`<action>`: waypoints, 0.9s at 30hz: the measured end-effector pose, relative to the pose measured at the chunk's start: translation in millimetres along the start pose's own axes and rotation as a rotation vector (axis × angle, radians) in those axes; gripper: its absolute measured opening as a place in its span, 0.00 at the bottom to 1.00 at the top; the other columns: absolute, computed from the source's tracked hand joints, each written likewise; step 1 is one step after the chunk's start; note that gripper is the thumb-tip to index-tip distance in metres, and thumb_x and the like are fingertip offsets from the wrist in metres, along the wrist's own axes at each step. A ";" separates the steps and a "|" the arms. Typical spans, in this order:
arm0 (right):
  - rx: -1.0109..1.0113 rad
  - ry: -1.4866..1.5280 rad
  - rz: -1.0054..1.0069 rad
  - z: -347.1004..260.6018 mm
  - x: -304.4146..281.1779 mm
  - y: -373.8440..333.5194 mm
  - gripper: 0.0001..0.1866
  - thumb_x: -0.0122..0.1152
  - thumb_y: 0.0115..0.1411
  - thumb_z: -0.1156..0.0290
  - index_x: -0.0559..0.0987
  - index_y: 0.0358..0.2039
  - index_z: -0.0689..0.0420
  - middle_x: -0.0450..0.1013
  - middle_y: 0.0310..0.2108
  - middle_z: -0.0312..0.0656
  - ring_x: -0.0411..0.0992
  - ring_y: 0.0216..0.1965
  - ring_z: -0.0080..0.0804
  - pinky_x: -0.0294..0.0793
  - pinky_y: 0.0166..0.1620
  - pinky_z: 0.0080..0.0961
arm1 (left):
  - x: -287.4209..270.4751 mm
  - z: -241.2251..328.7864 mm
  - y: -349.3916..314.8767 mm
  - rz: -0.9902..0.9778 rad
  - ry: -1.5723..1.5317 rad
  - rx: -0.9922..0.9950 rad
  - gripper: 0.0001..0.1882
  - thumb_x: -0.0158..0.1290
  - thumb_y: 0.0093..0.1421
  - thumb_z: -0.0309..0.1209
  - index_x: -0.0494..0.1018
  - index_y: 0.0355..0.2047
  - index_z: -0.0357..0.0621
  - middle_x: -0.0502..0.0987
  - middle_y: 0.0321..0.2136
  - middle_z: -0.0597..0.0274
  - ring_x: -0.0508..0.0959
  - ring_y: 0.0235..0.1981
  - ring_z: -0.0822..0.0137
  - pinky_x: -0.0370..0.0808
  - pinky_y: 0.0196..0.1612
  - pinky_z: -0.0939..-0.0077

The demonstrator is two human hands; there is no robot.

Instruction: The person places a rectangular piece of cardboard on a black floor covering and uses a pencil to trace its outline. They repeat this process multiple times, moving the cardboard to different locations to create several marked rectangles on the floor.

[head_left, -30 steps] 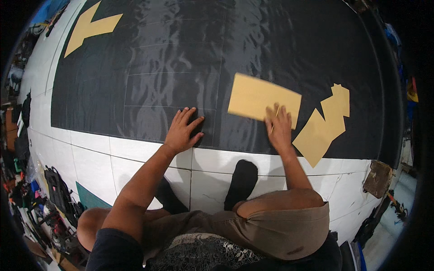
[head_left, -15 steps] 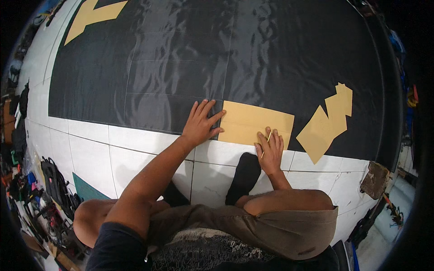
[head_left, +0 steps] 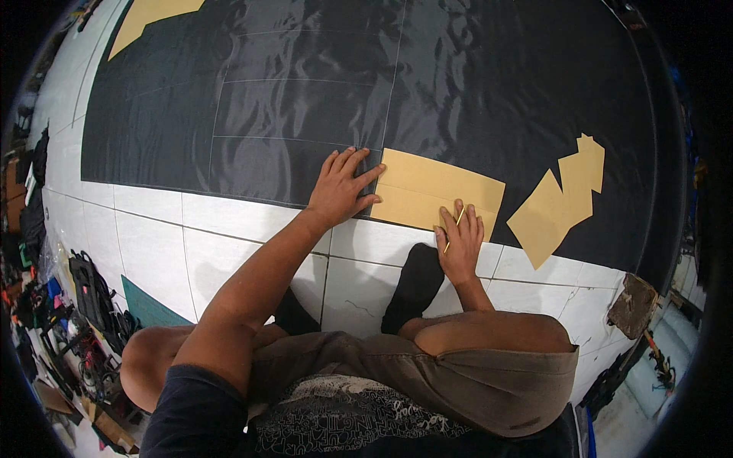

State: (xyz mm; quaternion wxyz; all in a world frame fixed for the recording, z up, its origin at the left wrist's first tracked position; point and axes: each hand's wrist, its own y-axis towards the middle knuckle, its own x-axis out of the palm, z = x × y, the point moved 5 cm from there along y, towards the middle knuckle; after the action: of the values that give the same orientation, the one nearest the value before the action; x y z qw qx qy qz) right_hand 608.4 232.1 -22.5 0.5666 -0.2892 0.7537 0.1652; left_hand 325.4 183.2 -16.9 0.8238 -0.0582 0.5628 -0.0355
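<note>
A tan rectangular card (head_left: 435, 187) lies flat on a black sheet of fabric (head_left: 305, 107), along its near edge. My left hand (head_left: 341, 183) presses down with fingers spread, mostly on the black sheet, its fingertips at the card's left edge. At the card's lower right, my right hand (head_left: 463, 248) rests with its fingertips on the card. Between its fingers sits a thin yellow pencil (head_left: 454, 231), tilted; its tip is too small to make out. Pale straight lines run across the sheet beside and beyond the card.
Angular tan card pieces (head_left: 544, 217) lie overlapping to the right, and another tan piece (head_left: 145, 21) at the far left. White floor tiles (head_left: 252, 221) border the sheet. A brown block (head_left: 632, 305) stands near its right corner. Tools and bags (head_left: 99, 298) clutter the left.
The whole view has shifted slightly, so the sheet and cards sit higher in it. Both hands stay on or beside the rectangular card, and the pencil is still in my right hand.
</note>
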 end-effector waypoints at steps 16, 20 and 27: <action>-0.002 -0.024 -0.031 10.5 5.4 -2.8 0.25 0.60 0.65 0.63 0.75 0.62 0.50 0.57 0.71 0.51 0.51 0.73 0.56 0.43 0.72 0.58 | 3.1 -2.6 2.2 0.039 -0.064 0.062 0.36 0.63 0.57 0.53 0.69 0.65 0.66 0.61 0.68 0.53 0.58 0.71 0.48 0.52 0.72 0.42; -0.028 -0.012 0.002 12.8 14.7 -4.6 0.25 0.60 0.64 0.60 0.76 0.61 0.50 0.59 0.70 0.52 0.53 0.72 0.59 0.45 0.71 0.61 | 5.9 -6.3 0.0 0.065 -0.050 0.076 0.36 0.62 0.58 0.53 0.68 0.66 0.65 0.62 0.68 0.51 0.61 0.69 0.46 0.54 0.70 0.40; -0.047 0.045 0.075 5.5 -5.0 -0.5 0.24 0.64 0.62 0.61 0.77 0.58 0.52 0.63 0.66 0.54 0.57 0.68 0.61 0.48 0.69 0.62 | -3.0 0.9 2.9 0.006 -0.043 0.072 0.35 0.55 0.63 0.58 0.67 0.66 0.62 0.61 0.67 0.49 0.58 0.70 0.45 0.51 0.71 0.41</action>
State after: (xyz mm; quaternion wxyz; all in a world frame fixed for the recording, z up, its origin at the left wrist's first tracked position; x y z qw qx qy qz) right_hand 613.8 236.1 -19.4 0.5358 -0.2777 0.7726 0.1974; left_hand 325.1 186.5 -14.2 0.8375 -0.0278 0.5433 -0.0520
